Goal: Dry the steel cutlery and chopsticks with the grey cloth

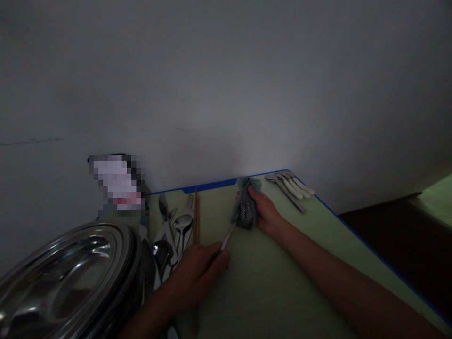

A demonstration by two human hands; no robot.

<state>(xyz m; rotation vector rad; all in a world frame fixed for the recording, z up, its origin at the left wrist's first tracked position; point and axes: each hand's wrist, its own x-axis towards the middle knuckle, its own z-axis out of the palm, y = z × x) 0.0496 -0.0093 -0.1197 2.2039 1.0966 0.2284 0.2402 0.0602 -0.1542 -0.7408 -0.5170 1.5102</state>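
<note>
Dim, low light throughout. Far left and low: a large shiny steel dish (67,278), domed, sitting at the near-left corner. Just behind it, up against the wall, a blurred-out box (118,183), markings unreadable. Next along, a loose pile of metal spoons (173,230) beside the dish, with a pair of wooden chopsticks (196,216) just to the right, pointing toward the wall.

Then the left hand (197,275), knuckles up and low over the tabletop, clenched around the handle of a thin metal utensil (228,238). Utensil slanting up and to the right, far end buried in a grey-blue cloth (247,207); impossible to tell what kind of utensil. Cloth bunched and gripped by the right hand (266,214), close to the far edge. Further right, a row of spoons (289,184) laid side by side near the far-right corner, apart from both hands.

Under everything, a pale green tabletop (282,292) with a blue rim, set against a plain pale wall (226,84) filling the upper half of the view. Off the right edge, dark floor (399,235), and beyond it a strip of another pale green surface (438,197).
</note>
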